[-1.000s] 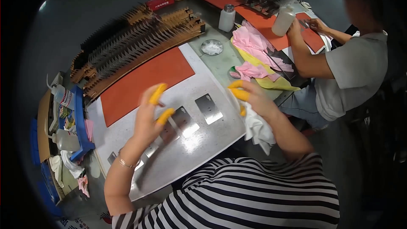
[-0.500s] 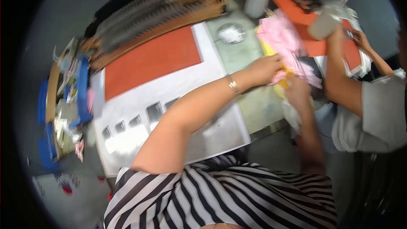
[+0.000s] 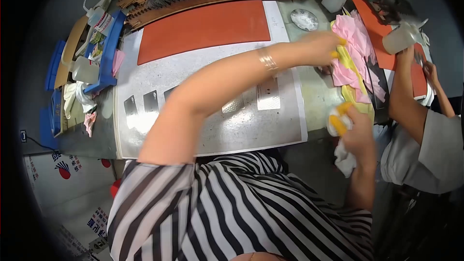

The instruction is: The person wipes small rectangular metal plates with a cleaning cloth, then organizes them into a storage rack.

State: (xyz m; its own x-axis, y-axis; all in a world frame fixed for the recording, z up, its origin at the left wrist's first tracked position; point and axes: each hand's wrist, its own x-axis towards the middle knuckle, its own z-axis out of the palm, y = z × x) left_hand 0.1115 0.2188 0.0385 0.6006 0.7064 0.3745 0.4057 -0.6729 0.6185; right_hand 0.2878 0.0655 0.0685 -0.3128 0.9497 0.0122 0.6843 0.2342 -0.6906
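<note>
Pink cloths [image 3: 355,43]: 1 soft, light, limp pile, best pinched at an edge; left hand [image 3: 321,48] grasps them, right hand [image 3: 355,133] clutches white rag [image 3: 344,159].

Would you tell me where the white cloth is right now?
In the head view, the white cloth is bunched in the right hand, off the table's near-right edge.

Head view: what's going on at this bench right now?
A person in a striped top reaches their left hand across the bench to a pile of pink and yellow cloths. Their right hand, with yellow fingertip covers, holds a white cloth near the bench edge. Small metal plates lie on the speckled grey sheet in front, beside an orange mat. A co-worker to the right holds a translucent bottle.
</note>
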